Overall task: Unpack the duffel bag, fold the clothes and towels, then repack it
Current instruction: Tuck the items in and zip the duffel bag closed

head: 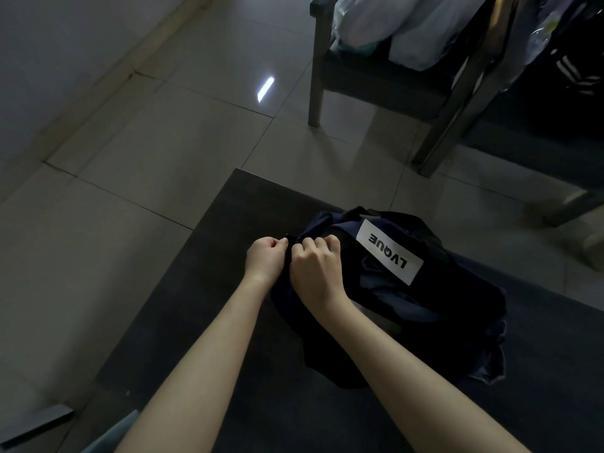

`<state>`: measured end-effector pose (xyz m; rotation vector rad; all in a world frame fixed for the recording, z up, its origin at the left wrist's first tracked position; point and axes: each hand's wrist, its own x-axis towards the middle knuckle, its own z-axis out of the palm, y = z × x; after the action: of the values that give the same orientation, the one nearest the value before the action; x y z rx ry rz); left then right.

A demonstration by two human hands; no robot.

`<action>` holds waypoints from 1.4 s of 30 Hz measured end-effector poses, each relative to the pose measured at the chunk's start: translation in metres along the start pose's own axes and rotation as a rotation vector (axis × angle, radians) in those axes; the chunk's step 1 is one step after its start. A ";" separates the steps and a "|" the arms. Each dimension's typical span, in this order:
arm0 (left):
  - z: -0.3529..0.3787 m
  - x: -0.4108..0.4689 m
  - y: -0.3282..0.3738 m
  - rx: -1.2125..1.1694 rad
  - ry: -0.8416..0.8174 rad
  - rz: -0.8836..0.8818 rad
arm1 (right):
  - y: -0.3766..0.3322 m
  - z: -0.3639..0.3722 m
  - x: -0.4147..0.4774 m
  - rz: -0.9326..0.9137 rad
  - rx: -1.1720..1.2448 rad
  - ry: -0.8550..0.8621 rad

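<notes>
Duffel bag (464,308) is sitting on the dark table (235,217), and L hand (266,256) is pinching a small tab (287,236) at its end, prob. the zip pull, while R hand (315,261) is gripping the fabric beside it, bracing for the pull.

2 bare forearms (202,354) (left hand (266,256), right hand (315,266)).

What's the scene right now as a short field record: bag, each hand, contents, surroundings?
bag: dark duffel bag on the table, white LVQUE label facing up
left hand: pinches something small at the bag's end
right hand: grips bag fabric beside it
contents: bluish cloth shows inside
background: chair holding pale bags
</notes>
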<state>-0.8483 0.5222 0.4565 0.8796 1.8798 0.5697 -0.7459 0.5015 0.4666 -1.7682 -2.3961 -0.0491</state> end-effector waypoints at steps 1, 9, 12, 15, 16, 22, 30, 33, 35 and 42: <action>0.000 0.001 0.000 0.004 0.012 0.007 | -0.001 -0.002 0.002 0.043 0.035 -0.041; 0.000 0.002 0.002 0.053 0.082 0.052 | -0.004 -0.015 0.010 0.187 0.151 -0.187; 0.000 0.002 0.004 0.082 0.124 0.062 | 0.004 -0.019 0.006 0.202 0.064 -0.223; 0.001 0.003 0.005 0.127 0.142 0.084 | 0.005 -0.021 0.003 0.215 -0.042 -0.212; 0.000 0.004 0.005 0.140 0.163 0.084 | 0.007 -0.021 0.001 0.215 -0.061 -0.220; -0.006 0.009 0.006 0.178 0.200 0.061 | 0.026 -0.021 -0.019 0.186 -0.106 -0.209; -0.007 0.016 0.006 0.211 0.256 0.016 | 0.055 -0.018 -0.047 0.159 -0.086 -0.163; 0.001 0.006 0.007 0.282 0.304 0.030 | 0.067 -0.012 -0.058 0.184 -0.095 -0.158; 0.012 -0.005 0.003 0.421 0.372 0.285 | 0.071 -0.007 -0.064 0.187 -0.077 -0.154; 0.067 -0.037 -0.029 0.852 -0.044 1.068 | 0.080 0.002 -0.066 0.289 0.136 -0.108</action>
<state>-0.7874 0.4763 0.4275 2.4735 1.4568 0.3054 -0.6513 0.4626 0.4495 -2.0760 -2.1263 0.2447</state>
